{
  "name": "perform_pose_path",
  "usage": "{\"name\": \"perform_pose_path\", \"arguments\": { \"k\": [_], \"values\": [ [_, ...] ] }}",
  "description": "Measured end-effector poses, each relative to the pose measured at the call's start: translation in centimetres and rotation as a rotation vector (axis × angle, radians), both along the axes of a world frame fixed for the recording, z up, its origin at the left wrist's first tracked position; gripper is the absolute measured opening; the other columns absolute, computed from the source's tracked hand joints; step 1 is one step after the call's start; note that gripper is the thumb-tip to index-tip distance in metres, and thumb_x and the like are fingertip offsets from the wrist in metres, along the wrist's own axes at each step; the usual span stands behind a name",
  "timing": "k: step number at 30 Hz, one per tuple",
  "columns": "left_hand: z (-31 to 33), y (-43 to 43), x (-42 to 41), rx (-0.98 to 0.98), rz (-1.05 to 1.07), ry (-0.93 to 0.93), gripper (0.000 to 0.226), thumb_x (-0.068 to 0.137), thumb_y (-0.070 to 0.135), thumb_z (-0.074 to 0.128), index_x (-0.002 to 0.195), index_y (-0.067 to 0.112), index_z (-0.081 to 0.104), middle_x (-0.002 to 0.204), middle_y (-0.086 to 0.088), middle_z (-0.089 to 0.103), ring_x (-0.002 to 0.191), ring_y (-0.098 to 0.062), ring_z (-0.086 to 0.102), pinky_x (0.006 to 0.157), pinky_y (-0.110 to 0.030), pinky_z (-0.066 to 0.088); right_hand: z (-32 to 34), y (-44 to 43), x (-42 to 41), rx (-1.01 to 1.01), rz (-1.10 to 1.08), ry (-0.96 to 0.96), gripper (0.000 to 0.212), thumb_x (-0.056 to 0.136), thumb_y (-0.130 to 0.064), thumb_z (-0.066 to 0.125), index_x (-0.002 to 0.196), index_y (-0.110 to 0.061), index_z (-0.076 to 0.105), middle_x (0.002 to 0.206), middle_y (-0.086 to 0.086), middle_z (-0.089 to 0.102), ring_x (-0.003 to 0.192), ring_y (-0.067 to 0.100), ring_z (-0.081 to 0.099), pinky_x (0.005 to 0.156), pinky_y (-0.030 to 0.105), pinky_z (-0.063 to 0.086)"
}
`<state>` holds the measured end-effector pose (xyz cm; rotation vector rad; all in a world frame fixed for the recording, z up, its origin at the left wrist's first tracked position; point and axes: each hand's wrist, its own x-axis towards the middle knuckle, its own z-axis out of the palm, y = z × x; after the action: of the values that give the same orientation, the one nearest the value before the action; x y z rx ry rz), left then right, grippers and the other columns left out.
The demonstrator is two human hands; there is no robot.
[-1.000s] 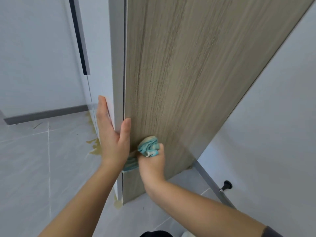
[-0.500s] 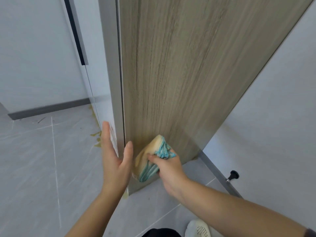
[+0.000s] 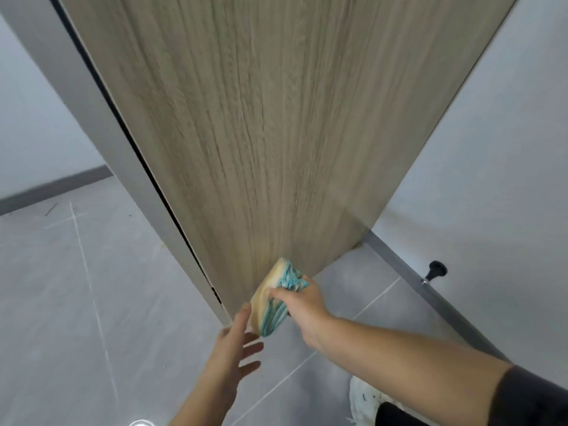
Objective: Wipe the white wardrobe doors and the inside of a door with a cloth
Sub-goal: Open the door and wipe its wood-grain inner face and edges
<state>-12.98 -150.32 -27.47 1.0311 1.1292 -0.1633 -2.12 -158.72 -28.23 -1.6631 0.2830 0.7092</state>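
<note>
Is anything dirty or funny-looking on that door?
Yes. A yellowish smear sits low on the door, just above the cloth. The cloth's door side is stained yellow too. The right hand grips the cloth there.

a bare home interior: grey tiled floor (image 3: 76,302), plain white wall (image 3: 491,179), wood-grain door (image 3: 261,133), floor doorstop (image 3: 435,270).

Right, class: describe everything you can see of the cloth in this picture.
The cloth is soft, bunched fabric, teal ribbed on one side, yellowish cream on the other. The right hand grips it, pressing it against the wood-grain door face near its bottom corner. The left hand is beside it; contact unclear.
</note>
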Motion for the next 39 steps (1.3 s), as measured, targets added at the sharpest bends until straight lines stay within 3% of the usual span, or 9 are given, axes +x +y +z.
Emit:
{"name": "perform_pose_path", "arguments": {
  "k": [4,10,15,19,24,26,28,33,39],
  "values": [
    [-4.2,-0.6,1.1,-0.193,0.066,-0.022,0.027,0.093,0.029,0.063,0.107,0.006,0.066,0.099,-0.011,0.071,0.088,-0.025,0.067,0.074,-0.034,0.049,-3.9,0.3,-0.2,-0.065,0.002,0.022,0.028,0.071,-0.006,0.079,0.094,-0.013,0.063,0.088,0.008,0.071,0.079,0.02,0.067,0.07,0.026,0.051],
    [-11.1,-0.1,1.4,-0.262,0.217,0.116,0.018,0.092,0.014,0.064,0.103,0.0,0.063,0.082,-0.015,0.063,0.069,-0.022,0.057,0.062,-0.029,0.048,-10.9,0.3,0.0,-0.263,0.088,0.19,0.031,0.07,-0.019,0.074,0.099,-0.014,0.065,0.094,0.009,0.071,0.085,0.023,0.069,0.077,0.041,0.06],
    [-15.6,0.8,3.2,-0.343,0.373,0.137,0.027,0.096,0.001,0.053,0.123,-0.005,0.055,0.091,-0.018,0.061,0.077,-0.026,0.057,0.043,-0.024,0.054,-14.8,1.5,1.2,-0.309,0.02,0.334,0.035,0.072,-0.013,0.076,0.105,-0.002,0.067,0.1,0.017,0.071,0.085,0.027,0.07,0.07,0.041,0.061],
    [-18.2,2.3,5.3,-0.303,0.457,0.12,0.034,0.097,-0.005,0.047,0.129,-0.015,0.045,0.127,-0.029,0.054,0.088,-0.031,0.056,0.088,-0.035,0.049,-17.4,3.2,2.2,-0.294,-0.025,0.392,0.041,0.072,-0.009,0.078,0.109,0.005,0.065,0.105,0.021,0.07,0.088,0.031,0.071,0.069,0.044,0.061],
    [-19.4,2.8,5.5,-0.266,0.503,0.172,0.039,0.099,-0.006,0.043,0.136,-0.015,0.039,0.141,-0.026,0.045,0.115,-0.033,0.05,0.103,-0.038,0.039,-17.7,4.6,2.8,-0.252,-0.003,0.454,0.041,0.077,-0.002,0.076,0.114,0.005,0.061,0.114,0.021,0.066,0.097,0.032,0.069,0.075,0.041,0.06],
    [-19.4,2.9,5.3,-0.263,0.528,0.176,0.036,0.099,-0.006,0.042,0.134,-0.013,0.042,0.136,-0.019,0.048,0.122,-0.034,0.051,0.099,-0.034,0.044,-17.9,4.7,2.8,-0.246,-0.012,0.461,0.04,0.079,-0.001,0.074,0.116,0.004,0.059,0.115,0.021,0.065,0.1,0.031,0.067,0.07,0.035,0.059],
    [-19.4,3.1,5.4,-0.273,0.587,0.168,0.031,0.099,-0.005,0.044,0.129,-0.011,0.047,0.136,-0.022,0.05,0.102,-0.033,0.059,0.083,-0.031,0.053,-18.2,4.9,2.7,-0.248,-0.014,0.462,0.039,0.08,-0.002,0.073,0.116,0.003,0.06,0.114,0.02,0.066,0.1,0.031,0.067,0.066,0.032,0.058],
    [-18.0,2.9,5.1,-0.272,0.679,0.106,0.035,0.096,-0.004,0.048,0.13,-0.012,0.048,0.133,-0.026,0.054,0.081,-0.026,0.058,0.088,-0.033,0.045,-17.4,5.1,2.5,-0.256,-0.048,0.414,0.036,0.077,-0.009,0.074,0.11,0.0,0.064,0.102,0.017,0.069,0.089,0.028,0.07,0.076,0.04,0.06],
    [-12.4,2.8,4.3,-0.258,0.607,-0.013,0.021,0.095,-0.002,0.052,0.113,-0.008,0.057,0.106,-0.019,0.064,0.083,-0.024,0.062,0.077,-0.031,0.053,-12.1,4.0,3.0,-0.158,-0.073,0.29,0.032,0.073,-0.008,0.074,0.103,-0.001,0.066,0.098,0.016,0.069,0.088,0.028,0.069,0.077,0.041,0.06]
  ]
}}
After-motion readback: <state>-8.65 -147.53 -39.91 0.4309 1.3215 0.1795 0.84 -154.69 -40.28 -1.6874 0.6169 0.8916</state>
